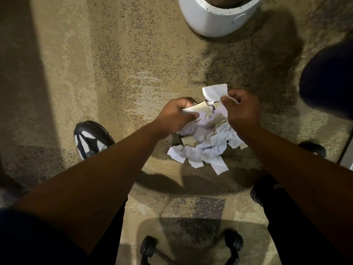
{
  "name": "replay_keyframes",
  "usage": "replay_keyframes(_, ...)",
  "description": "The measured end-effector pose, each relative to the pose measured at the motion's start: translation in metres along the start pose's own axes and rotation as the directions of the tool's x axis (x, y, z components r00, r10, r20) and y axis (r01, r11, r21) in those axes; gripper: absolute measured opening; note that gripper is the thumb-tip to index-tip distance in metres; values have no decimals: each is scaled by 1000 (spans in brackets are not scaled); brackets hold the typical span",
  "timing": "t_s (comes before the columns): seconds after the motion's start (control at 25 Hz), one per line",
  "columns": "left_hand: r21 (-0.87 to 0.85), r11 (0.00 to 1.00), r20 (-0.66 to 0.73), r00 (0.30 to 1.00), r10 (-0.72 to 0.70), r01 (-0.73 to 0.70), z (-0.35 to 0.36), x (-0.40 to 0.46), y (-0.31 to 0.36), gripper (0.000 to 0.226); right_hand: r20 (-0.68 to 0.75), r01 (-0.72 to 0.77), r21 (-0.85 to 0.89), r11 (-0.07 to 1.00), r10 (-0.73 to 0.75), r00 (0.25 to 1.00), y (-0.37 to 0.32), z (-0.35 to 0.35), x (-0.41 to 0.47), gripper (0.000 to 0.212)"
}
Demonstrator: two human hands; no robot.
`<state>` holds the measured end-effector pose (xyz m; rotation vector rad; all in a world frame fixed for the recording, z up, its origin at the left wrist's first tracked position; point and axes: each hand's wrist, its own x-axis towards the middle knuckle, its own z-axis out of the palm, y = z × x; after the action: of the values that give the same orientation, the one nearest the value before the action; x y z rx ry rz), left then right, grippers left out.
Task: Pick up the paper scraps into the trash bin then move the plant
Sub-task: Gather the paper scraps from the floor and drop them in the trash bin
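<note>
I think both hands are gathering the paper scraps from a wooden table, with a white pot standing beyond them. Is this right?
Not quite. In the head view the left hand and the right hand gather the paper scraps from a speckled carpet floor, not a wooden table. The white pot does stand beyond them.

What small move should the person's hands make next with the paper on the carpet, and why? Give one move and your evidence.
Probably close both hands inward to bunch the pile. The left hand and right hand already grip paper scraps at the top of the heap, but many pieces lie loose on the carpet nearer the person. No scraps have clearly left the floor, so gathering likely comes before lifting.
</note>
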<state>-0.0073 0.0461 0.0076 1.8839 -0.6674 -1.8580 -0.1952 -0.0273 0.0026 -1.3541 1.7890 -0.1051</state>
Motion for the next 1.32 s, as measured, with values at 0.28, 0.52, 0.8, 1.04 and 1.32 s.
replay_keyframes(0.28,-392,909,176,982,-75,139,10,-21,38,15,-7,-127,464,877,147,989,-26,-62,-51,11)
replay_keyframes(0.52,-762,606,237,969,-65,227,57,-54,112,22,118,-281,782,557,311,943,-64,-125,-99,10)
replay_keyframes(0.8,-820,538,194,979,-56,193,137,-106,222,60,89,-118,992,36,446,890,-110,-206,-133,16)
replay_keyframes(1.04,-798,602,90,988,125,-3,217,-98,301,43,20,48,992,-120,508,861,-95,-281,-104,17)
replay_keyframes(1.32,-763,637,109,993,-44,112,272,-81,327,39,128,17,968,-250,555,822,-64,-337,-83,22)
